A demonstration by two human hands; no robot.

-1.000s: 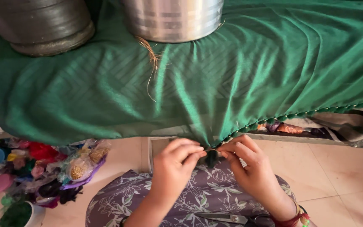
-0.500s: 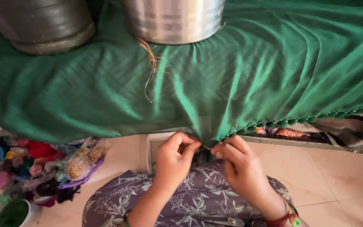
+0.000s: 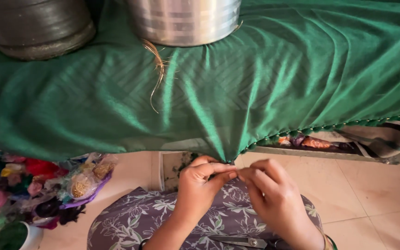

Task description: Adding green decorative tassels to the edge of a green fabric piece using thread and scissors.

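Green satin cloth drapes off the table, and from the head camera its beaded edge comes down to a point over the lap. Left hand and right hand pinch closed there, fingertips touching, edging work seemingly mid-stitch. Next calls for a fine, steady grip. Against half a second ago, both hands sit closer together; scissors lie on the lap.

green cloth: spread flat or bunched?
Spread. The green cloth drapes wide under two metal pots, gathered only at the edge pinched by both hands.
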